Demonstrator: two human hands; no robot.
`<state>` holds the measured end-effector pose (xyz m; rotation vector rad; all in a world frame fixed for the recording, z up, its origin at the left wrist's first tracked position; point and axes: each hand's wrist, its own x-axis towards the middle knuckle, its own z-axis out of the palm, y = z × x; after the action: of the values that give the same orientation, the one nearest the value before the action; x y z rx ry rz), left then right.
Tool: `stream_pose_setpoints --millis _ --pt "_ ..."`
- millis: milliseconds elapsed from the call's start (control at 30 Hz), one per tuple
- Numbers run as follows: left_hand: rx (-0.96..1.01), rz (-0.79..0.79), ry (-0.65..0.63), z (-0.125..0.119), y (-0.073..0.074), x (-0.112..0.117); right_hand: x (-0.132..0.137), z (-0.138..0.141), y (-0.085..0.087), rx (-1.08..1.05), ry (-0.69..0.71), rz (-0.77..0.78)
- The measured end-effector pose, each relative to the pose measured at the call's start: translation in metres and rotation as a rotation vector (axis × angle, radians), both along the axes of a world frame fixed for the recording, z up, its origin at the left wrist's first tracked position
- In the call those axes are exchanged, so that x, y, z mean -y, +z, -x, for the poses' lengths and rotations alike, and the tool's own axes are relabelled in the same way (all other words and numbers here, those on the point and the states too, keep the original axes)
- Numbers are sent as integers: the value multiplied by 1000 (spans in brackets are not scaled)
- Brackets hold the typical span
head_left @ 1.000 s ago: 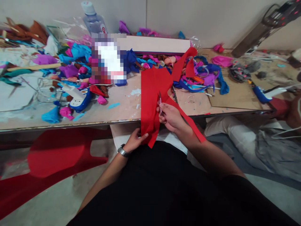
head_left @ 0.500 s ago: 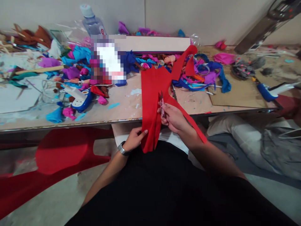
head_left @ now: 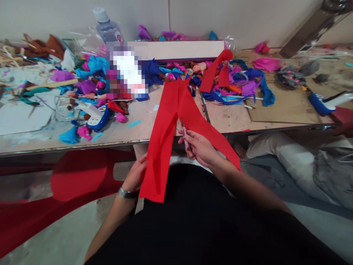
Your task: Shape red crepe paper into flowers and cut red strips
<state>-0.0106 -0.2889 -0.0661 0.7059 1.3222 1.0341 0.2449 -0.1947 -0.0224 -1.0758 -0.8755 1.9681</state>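
Observation:
A long red sheet (head_left: 168, 136), paper or thin cloth, hangs from the table toward my lap. It splits into two strips that spread apart from a slit near the table edge. My left hand (head_left: 134, 176) is at the left strip's outer edge, its fingers curled there and partly hidden behind the sheet. In my right hand (head_left: 200, 147) is a small pair of scissors with pink handles (head_left: 185, 140), blades pointing up at the top of the slit. The right strip (head_left: 212, 138) runs down past my right wrist.
Colourful crumpled scraps (head_left: 88, 86) cover much of the table (head_left: 132, 129). A plastic bottle (head_left: 109, 31) and two blue-and-white glue guns (head_left: 99, 117) stand or lie there. A loose red strip (head_left: 211, 75) lies beyond the sheet. Another person's trousered leg (head_left: 278, 151) is at the right.
My left hand has moved left and down with the left strip, which now stands apart from the right one. The scissors have come slightly down and left.

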Motion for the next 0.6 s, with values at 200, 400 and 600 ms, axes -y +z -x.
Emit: stream_pose_setpoints --millis 200,400,600 --pt "-11 -21 -56 4 -5 6 28 -3 -11 -6 73 -48" --pt "-376 -200 -155 -3 -17 1 34 -3 -14 -29 71 -51" --pt "-340 -244 -72 -39 -70 -36 21 -8 -21 52 26 -197"
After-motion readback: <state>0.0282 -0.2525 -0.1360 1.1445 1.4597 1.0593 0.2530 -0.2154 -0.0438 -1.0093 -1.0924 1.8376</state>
